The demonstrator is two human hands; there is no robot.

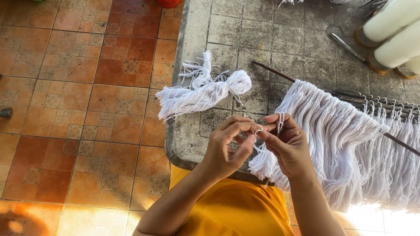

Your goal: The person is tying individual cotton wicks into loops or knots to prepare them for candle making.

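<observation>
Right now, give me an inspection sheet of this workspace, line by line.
Surface: grey stone table, tiled top, stained and worn, rounded corner.
Job's things: white cord fringe hanging from dark rods; a strand of it pinched between both hands.
Clutter: loose bundle of white cord; metal scissors; white thread cones at the far right.
Grippers: left hand and right hand meet over the table edge, fingertips closed on the strand.
Cables: nothing seen.
Surroundings: terracotta floor tiles with patterned insets; bright sunlight along the bottom; the person's yellow garment.
</observation>
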